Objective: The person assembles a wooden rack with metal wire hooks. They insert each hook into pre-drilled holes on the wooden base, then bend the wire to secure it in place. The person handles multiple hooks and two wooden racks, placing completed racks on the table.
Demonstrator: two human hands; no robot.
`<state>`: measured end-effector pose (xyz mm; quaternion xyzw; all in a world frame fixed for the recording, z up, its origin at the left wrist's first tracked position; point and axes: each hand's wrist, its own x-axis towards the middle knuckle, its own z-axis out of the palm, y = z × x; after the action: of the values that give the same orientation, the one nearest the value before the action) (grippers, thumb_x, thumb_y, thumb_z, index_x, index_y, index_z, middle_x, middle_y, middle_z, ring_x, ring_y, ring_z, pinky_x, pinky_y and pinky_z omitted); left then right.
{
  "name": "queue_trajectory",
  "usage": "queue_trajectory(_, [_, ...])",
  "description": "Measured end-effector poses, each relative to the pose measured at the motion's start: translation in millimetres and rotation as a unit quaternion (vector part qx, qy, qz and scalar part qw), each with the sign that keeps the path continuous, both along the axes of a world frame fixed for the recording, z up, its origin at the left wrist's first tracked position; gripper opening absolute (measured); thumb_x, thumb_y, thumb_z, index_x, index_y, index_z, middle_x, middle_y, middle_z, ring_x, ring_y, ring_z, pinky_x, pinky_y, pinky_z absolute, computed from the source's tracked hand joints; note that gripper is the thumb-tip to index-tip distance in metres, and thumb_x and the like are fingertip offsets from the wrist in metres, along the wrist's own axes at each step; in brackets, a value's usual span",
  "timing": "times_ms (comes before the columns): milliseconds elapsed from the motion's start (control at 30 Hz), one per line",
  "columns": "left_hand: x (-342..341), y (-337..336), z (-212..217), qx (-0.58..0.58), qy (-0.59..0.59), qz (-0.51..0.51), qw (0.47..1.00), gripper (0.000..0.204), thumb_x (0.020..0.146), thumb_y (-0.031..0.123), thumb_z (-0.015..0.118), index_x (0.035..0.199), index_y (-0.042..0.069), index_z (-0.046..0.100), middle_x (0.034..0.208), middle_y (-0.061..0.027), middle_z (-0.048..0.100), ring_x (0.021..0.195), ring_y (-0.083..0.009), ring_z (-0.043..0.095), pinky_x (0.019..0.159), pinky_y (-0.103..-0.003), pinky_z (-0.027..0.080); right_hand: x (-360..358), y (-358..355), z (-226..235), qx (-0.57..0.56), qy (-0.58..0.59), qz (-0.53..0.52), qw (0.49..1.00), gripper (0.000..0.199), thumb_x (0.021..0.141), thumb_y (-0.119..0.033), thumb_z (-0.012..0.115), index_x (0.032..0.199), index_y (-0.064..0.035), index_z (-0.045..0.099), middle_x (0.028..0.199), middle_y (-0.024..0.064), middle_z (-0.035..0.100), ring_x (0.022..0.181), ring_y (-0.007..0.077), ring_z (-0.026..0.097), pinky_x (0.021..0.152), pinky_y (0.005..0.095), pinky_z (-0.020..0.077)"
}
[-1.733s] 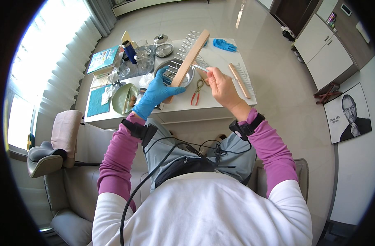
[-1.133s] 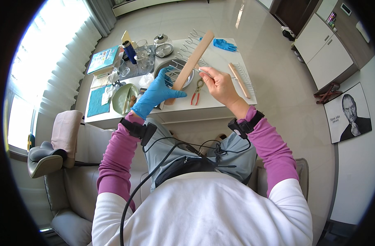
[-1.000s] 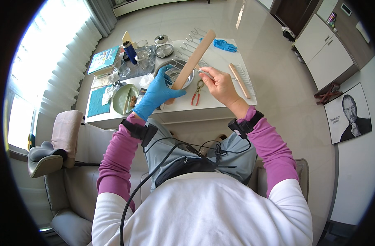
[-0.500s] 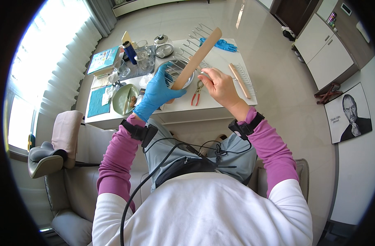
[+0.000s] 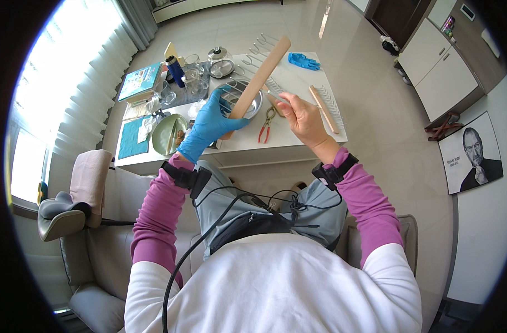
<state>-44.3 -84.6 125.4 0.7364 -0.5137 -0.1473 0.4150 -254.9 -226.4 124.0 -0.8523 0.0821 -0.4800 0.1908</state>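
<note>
Steel bowl (image 5: 257,106) sits on the white table (image 5: 243,142). Wooden bar (image 5: 264,76) with a row of metal hooks (image 5: 257,51) along one edge is held in the air above the bowl, tilted, lower end at the bowl's near side, upper end extending past its far right. Left hand (image 5: 212,123), in a blue glove, at the bowl's near left: grasping the lower part of the bar, thumb across the flat face, other fingers behind among the hooks and partly hidden. Right hand (image 5: 304,115), ungloved, to the right of the bowl: thumb and forefinger pinch a slim grey tool (image 5: 276,95), remaining fingers curled. Tool points at the bar's right edge; contact at the tip cannot be told. Red-handled pliers (image 5: 266,127) lie just right of the bowl, on its near side. Second hooked bar (image 5: 324,110) lies farther right of the bowl. Loose blue glove (image 5: 304,60) beyond the bowl, to its right. Green plate (image 5: 160,139) with a knife (image 5: 171,136) to the bowl's near left. Dark blue flask (image 5: 175,69) and glass jug (image 5: 193,83) stand at the bowl's far left; books (image 5: 140,79) farther left of it.
</note>
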Motion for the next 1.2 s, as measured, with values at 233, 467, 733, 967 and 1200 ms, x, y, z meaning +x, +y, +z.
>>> queue_trajectory(233, [-6.1,4.6,3.2,0.005,-0.105,0.019,0.994,0.099,0.057,0.033,0.089,0.137,0.003,0.039,0.086,-0.0069,0.058,0.075,-0.0185,0.058,0.069,-0.033,0.051,11.2,4.2,4.2,-0.099,0.030,-0.054,0.993,0.014,0.090,-0.016,0.065,0.098,-0.0044,0.061,0.081,0.0079,0.057,0.065,0.0274,0.061,0.055,0.0361,0.0487])
queue_trajectory(467, [-16.0,2.2,13.7,0.017,-0.117,0.056,0.991,0.101,0.055,0.038,0.088,0.137,0.004,0.041,0.091,-0.0104,0.059,0.078,-0.0233,0.062,0.071,-0.036,0.052,16.8,11.2,-2.6,-0.034,0.046,-0.108,0.993,0.010,0.091,-0.014,0.063,0.095,-0.0053,0.060,0.081,0.0080,0.057,0.066,0.0287,0.061,0.054,0.0363,0.0476])
queue_trajectory(733, [-6.0,2.8,3.7,-0.023,-0.064,0.049,0.996,0.095,0.058,0.032,0.089,0.135,0.004,0.041,0.094,-0.0081,0.060,0.083,-0.0163,0.060,0.073,-0.032,0.052,9.3,-1.1,-3.4,0.006,-0.042,0.003,0.999,0.018,0.092,-0.022,0.063,0.096,-0.0046,0.061,0.084,0.0086,0.059,0.064,0.0300,0.059,0.058,0.0362,0.0488])
queue_trajectory(967, [-7.5,0.3,4.0,-0.016,-0.004,0.033,0.999,0.088,0.061,0.030,0.090,0.131,0.004,0.044,0.092,-0.0057,0.055,0.081,-0.0140,0.054,0.072,-0.030,0.050,-1.4,-2.2,-5.5,0.085,-0.021,-0.017,0.996,0.019,0.094,-0.023,0.062,0.095,-0.0044,0.061,0.074,0.0116,0.061,0.063,0.0300,0.060,0.055,0.0365,0.0472])
queue_trajectory(1200, [-9.1,-2.8,6.8,-0.023,0.009,0.038,0.999,0.090,0.061,0.031,0.090,0.133,0.004,0.044,0.092,-0.0047,0.054,0.080,-0.0133,0.053,0.072,-0.029,0.050,3.9,-6.6,-8.5,0.052,-0.070,-0.015,0.996,0.016,0.096,-0.020,0.058,0.100,-0.0047,0.059,0.073,0.0118,0.063,0.063,0.0276,0.063,0.054,0.0354,0.0473])
